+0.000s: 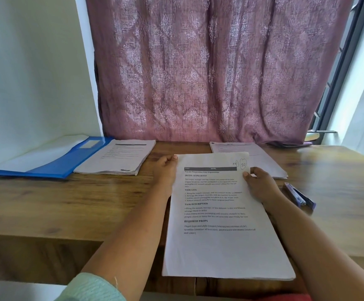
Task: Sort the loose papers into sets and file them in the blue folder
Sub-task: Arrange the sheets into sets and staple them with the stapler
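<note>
Papers in a thin printed set (222,218) are held up over the near edge of the wooden table (46,205), the top page headed in bold and marked in pen at its upper right corner. Her left hand (165,170) grips the set's upper left edge, thumb on the front and fingers curled behind. Her right hand (261,185) pinches the right edge, thumb pressed on the page. Farther back on the left, a thick stack of papers (118,157) lies just beside the blue folder (52,164), which lies open against the white wall. Another, thinner stack (252,157) rests behind the held set to the right. A purple stapler (299,197) lies near the right wrist. A mauve patterned curtain (209,68) hangs behind the table.
</note>
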Demonstrator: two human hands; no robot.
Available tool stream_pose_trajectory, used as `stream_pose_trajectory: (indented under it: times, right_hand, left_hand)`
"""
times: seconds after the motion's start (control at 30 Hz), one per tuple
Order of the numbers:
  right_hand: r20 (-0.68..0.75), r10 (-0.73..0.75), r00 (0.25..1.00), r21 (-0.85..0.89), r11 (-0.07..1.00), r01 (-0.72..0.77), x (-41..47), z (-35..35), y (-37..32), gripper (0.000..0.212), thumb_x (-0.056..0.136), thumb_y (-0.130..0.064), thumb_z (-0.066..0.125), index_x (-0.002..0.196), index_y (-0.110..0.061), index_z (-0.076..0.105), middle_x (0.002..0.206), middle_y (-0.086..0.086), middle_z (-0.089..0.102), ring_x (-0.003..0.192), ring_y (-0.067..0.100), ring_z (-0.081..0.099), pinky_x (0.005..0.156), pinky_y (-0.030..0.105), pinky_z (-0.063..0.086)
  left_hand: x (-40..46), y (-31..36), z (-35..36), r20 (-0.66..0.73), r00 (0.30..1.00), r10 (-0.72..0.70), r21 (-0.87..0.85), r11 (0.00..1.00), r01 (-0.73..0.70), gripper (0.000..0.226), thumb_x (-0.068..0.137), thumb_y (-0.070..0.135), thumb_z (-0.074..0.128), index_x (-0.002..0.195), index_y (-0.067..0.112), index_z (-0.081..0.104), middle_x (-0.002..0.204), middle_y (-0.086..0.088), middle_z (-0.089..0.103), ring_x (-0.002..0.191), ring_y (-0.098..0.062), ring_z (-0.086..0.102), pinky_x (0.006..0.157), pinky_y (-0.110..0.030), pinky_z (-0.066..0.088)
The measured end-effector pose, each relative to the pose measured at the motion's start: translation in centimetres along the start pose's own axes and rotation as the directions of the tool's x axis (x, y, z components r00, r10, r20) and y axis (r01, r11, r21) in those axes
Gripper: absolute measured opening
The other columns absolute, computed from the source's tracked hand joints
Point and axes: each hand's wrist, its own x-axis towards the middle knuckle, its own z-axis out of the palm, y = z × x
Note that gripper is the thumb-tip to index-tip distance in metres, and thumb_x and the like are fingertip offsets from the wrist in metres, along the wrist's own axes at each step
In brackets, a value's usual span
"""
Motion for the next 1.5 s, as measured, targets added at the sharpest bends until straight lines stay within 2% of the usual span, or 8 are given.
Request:
stream_pose_trajectory:
  times: [0.47, 0.7, 0.83, 0.93, 1.07, 1.2, 1.33, 1.5]
  right_hand:
    - [-0.014, 0.054, 0.998, -0.041, 0.998, -0.054, 0.2, -0.4, 0.3, 0.024, 0.1, -0.028, 0.051, 0.116, -0.012, 0.059, 0.112, 0.01, 0.067, 0.092, 0.026, 0.065, 0.078, 0.035, 0.054]
    - [-0.325, -0.266, 0.908, -0.688, 0.725, -0.034, 0.0, -5.9, 1.1, 0.035, 0.076, -0.03, 0.079, 0.099, -0.009, 0.065, 0.1, 0.008, 0.065, 0.091, 0.027, 0.06, 0.077, 0.034, 0.053]
    - [-0.133, 0.121, 0.984, -0.888, 0.426, -0.173, -1.4, -9.0, -0.7, 0.031, 0.086, -0.037, 0.064, 0.067, -0.014, 0.064, 0.078, 0.003, 0.068, 0.078, 0.019, 0.059, 0.061, 0.026, 0.044]
    - [-0.064, 0.252, 0.966, -0.908, 0.387, -0.161, -1.2, -9.1, -1.2, 0.027, 0.085, -0.037, 0.067, 0.084, -0.012, 0.075, 0.086, 0.001, 0.07, 0.083, 0.017, 0.066, 0.07, 0.024, 0.05]
    - [-0.07, 0.282, 0.957, -0.753, 0.614, -0.236, -0.6, -9.3, -1.1, 0.03, 0.089, -0.036, 0.064, 0.079, -0.007, 0.071, 0.064, 0.0, 0.069, 0.061, 0.016, 0.064, 0.061, 0.024, 0.053]
    - [0.011, 0.263, 0.965, -0.095, 0.961, -0.261, 0.4, -9.0, -0.2, 0.026, 0.088, -0.023, 0.071, 0.094, 0.001, 0.062, 0.078, 0.013, 0.068, 0.067, 0.021, 0.065, 0.07, 0.034, 0.06]
    - [0.144, -0.022, 0.989, 0.439, 0.898, -0.044, 1.0, -7.7, -1.5, 0.023, 0.09, -0.012, 0.065, 0.111, -0.004, 0.06, 0.11, 0.015, 0.068, 0.1, 0.024, 0.067, 0.093, 0.042, 0.054]
    - [0.26, -0.254, 0.932, 0.405, 0.904, 0.134, 1.9, -3.7, -4.6, 0.015, 0.084, -0.007, 0.068, 0.091, -0.012, 0.056, 0.09, 0.001, 0.072, 0.086, 0.016, 0.071, 0.073, 0.027, 0.058]
  left_hand:
    - [-0.2, -0.2, -0.6, 0.116, 0.988, -0.104, 0.123, 0.988, 0.089, 0.022, 0.086, 0.04, 0.07, 0.082, 0.019, 0.067, 0.093, -0.009, 0.073, 0.088, -0.028, 0.069, 0.084, -0.047, 0.057]
    - [-1.0, -0.2, -0.1, 0.173, 0.985, -0.015, 0.044, 0.999, 0.007, 0.012, 0.092, 0.024, 0.066, 0.085, 0.015, 0.064, 0.087, -0.009, 0.07, 0.077, -0.024, 0.064, 0.075, -0.04, 0.055]
    - [-0.8, -0.4, 0.1, 0.191, 0.981, 0.01, 0.013, 1.0, -0.013, 0.013, 0.091, 0.024, 0.067, 0.08, 0.019, 0.063, 0.084, -0.006, 0.069, 0.075, -0.022, 0.063, 0.076, -0.038, 0.053]
    - [-1.0, -0.3, 0.3, 0.185, 0.982, 0.036, 0.006, 0.999, -0.038, 0.016, 0.091, 0.02, 0.067, 0.076, 0.019, 0.061, 0.079, -0.004, 0.066, 0.071, -0.019, 0.059, 0.071, -0.032, 0.05]
    - [-1.2, -0.3, 0.4, 0.187, 0.981, 0.059, -0.017, 0.998, -0.057, 0.018, 0.092, 0.018, 0.066, 0.076, 0.019, 0.06, 0.077, -0.002, 0.065, 0.068, -0.016, 0.057, 0.07, -0.029, 0.048]
    - [-1.2, -0.6, 0.3, 0.196, 0.978, 0.074, -0.017, 0.997, -0.072, 0.017, 0.092, 0.02, 0.066, 0.076, 0.019, 0.06, 0.077, -0.002, 0.066, 0.069, -0.018, 0.057, 0.07, -0.03, 0.047]
    - [-0.9, -0.6, 0.4, 0.193, 0.975, 0.111, -0.007, 0.994, -0.112, 0.014, 0.092, 0.023, 0.066, 0.079, 0.02, 0.063, 0.08, -0.003, 0.068, 0.072, -0.018, 0.06, 0.071, -0.03, 0.049]
    - [-1.1, -0.6, 0.4, 0.192, 0.962, 0.194, 0.011, 0.98, -0.2, 0.008, 0.089, 0.024, 0.07, 0.081, 0.024, 0.067, 0.082, -0.001, 0.072, 0.078, -0.017, 0.065, 0.08, -0.038, 0.053]
